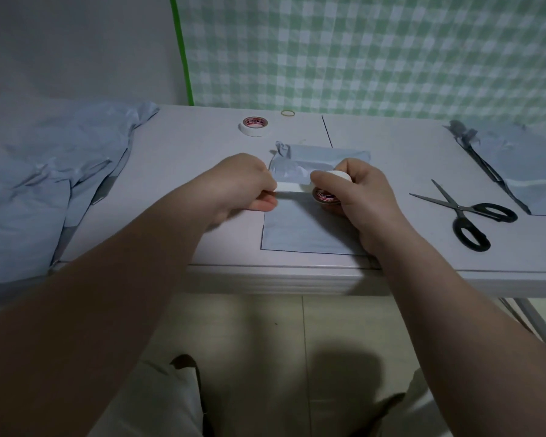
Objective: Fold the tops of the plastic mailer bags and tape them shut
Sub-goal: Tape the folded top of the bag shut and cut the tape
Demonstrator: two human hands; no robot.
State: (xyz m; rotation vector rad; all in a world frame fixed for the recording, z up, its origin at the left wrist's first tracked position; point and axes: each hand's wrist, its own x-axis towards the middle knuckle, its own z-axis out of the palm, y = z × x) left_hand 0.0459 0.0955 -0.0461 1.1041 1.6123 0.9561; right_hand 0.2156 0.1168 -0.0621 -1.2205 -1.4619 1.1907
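A pale blue plastic mailer bag lies flat on the white table in front of me, its top folded over toward me. My right hand grips a small roll of white tape just above the bag's fold. A strip of tape is stretched leftward from the roll. My left hand pinches the free end of that strip at the bag's left edge.
A second tape roll and a rubber band sit at the table's back. Black scissors lie to the right, beside another mailer bag. Several loose mailer bags are piled on the left.
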